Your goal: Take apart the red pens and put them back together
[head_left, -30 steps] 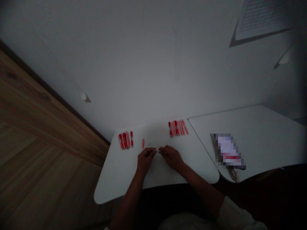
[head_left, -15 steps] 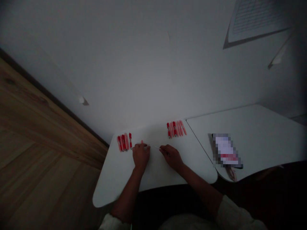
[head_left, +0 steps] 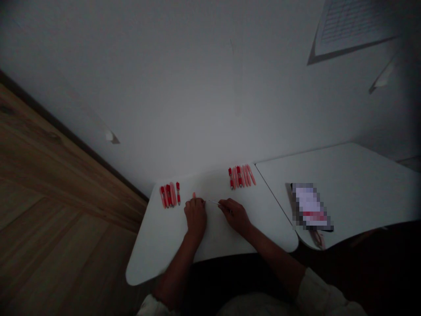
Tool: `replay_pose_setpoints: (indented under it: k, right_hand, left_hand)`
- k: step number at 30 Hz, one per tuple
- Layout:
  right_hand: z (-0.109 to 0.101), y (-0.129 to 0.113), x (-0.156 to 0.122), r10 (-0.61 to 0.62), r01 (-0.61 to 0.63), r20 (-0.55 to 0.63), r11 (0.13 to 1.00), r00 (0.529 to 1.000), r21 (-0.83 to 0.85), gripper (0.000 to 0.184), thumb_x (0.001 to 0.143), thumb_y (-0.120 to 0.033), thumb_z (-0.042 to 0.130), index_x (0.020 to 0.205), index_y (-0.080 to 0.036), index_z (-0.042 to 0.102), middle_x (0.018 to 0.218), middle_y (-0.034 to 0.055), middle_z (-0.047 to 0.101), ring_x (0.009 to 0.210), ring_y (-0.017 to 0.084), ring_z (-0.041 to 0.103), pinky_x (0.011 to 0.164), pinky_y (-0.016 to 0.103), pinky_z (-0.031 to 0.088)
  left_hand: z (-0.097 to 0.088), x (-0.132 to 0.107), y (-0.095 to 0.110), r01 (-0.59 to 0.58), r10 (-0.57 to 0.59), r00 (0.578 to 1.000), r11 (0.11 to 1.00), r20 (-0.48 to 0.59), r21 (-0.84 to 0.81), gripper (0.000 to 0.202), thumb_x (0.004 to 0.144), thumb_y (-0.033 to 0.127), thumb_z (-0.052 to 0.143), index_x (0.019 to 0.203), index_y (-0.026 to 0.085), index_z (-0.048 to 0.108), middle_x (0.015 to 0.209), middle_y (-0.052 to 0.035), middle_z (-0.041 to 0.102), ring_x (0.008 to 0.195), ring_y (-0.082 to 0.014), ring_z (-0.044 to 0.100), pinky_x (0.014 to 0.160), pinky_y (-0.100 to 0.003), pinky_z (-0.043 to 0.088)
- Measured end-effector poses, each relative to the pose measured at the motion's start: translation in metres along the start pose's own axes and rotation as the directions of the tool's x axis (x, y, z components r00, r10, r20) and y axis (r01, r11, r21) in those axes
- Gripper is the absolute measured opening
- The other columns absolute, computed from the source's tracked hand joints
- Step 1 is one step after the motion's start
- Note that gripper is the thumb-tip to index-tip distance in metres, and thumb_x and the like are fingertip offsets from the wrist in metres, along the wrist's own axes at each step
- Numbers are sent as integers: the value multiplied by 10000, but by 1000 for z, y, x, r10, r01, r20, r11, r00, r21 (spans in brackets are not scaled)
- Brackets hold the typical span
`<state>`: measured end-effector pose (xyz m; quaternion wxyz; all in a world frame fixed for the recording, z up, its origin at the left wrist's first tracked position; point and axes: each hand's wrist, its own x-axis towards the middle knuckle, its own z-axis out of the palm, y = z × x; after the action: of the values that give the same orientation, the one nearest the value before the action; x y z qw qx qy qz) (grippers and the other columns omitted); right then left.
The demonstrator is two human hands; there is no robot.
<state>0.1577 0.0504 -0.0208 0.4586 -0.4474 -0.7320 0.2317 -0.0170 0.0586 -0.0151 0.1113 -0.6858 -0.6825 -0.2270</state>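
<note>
My left hand [head_left: 195, 215] lies knuckles-up on the white table [head_left: 164, 245], its fingertips over a short pink pen part [head_left: 194, 195] that pokes out past them. My right hand [head_left: 235, 215] is closed in a pinch on a thin pale pen refill [head_left: 213, 202] that points left toward the left hand. A row of red and pink pen pieces [head_left: 169, 195] lies just left of my left hand. A second row of red and pink pen pieces [head_left: 241, 175] lies at the table's far edge, beyond my right hand.
A second white table [head_left: 355, 184] adjoins on the right and carries a dark flat object with a blurred face [head_left: 311, 208]. A white wall rises behind both tables. Wooden floor [head_left: 49, 210] lies to the left. The scene is dim.
My left hand has let go of the thin refill and moved left onto the pink part. My right hand keeps the refill and has barely moved.
</note>
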Motion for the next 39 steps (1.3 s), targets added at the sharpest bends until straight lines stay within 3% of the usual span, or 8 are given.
replay_pose_setpoints:
  k: [7, 11, 16, 20, 23, 39]
  right_hand:
    - [0, 1, 0, 3, -3, 3, 1000, 1000, -4, 247, 924, -350, 442, 1020, -225, 632, 833, 38, 626, 759, 155, 590, 729, 261, 466]
    - [0, 2, 0, 4, -4, 9, 999, 1000, -45, 256, 929, -350, 430, 1025, -226, 633, 827, 43, 624, 759, 160, 587, 725, 265, 460]
    - [0, 2, 0, 23, -27, -27, 989, 999, -143, 265, 933, -345, 422, 1041, -229, 635, 816, 50, 621, 755, 167, 581, 711, 270, 453]
    - [1, 2, -1, 13, -19, -24, 972, 1000, -234, 253, 933, -327, 427, 1047, -239, 635, 827, 58, 621, 772, 177, 574, 713, 275, 444]
    - [2, 2, -1, -1, 0, -5, 961, 1000, -276, 248, 933, -322, 429, 1042, -242, 637, 831, 61, 620, 795, 184, 572, 727, 281, 438]
    - [0, 0, -1, 4, 8, 34, 945, 999, -327, 250, 938, -318, 425, 1039, -230, 637, 836, 57, 616, 801, 178, 563, 732, 276, 416]
  left_hand:
    - [3, -1, -3, -42, 44, 999, 980, 11, -195, 212, 888, 222, 407, 934, 175, 609, 887, -123, 622, 845, -268, 523, 800, -403, 378]
    - [-1, 0, -2, 25, -30, 1000, 899, -3, -437, 189, 862, 266, 480, 985, 194, 603, 962, -103, 642, 898, -246, 573, 837, -386, 413]
    - [-8, -1, -2, 237, -232, 966, 598, 118, -766, 174, 777, 338, 614, 881, 210, 562, 846, -28, 650, 763, -171, 623, 744, -317, 477]
    - [-9, -2, -6, 266, -253, 950, 342, 184, -901, 239, 713, 322, 683, 860, 192, 547, 859, -30, 664, 799, -155, 640, 793, -318, 493]
    - [-9, -1, -7, 283, -243, 944, 248, 223, -927, 256, 699, 304, 694, 879, 182, 558, 888, -43, 673, 845, -162, 648, 838, -342, 492]
    - [-10, -2, -3, 274, -208, 951, 212, 231, -938, 264, 696, 276, 704, 891, 182, 554, 849, -32, 667, 828, -167, 657, 830, -363, 514]
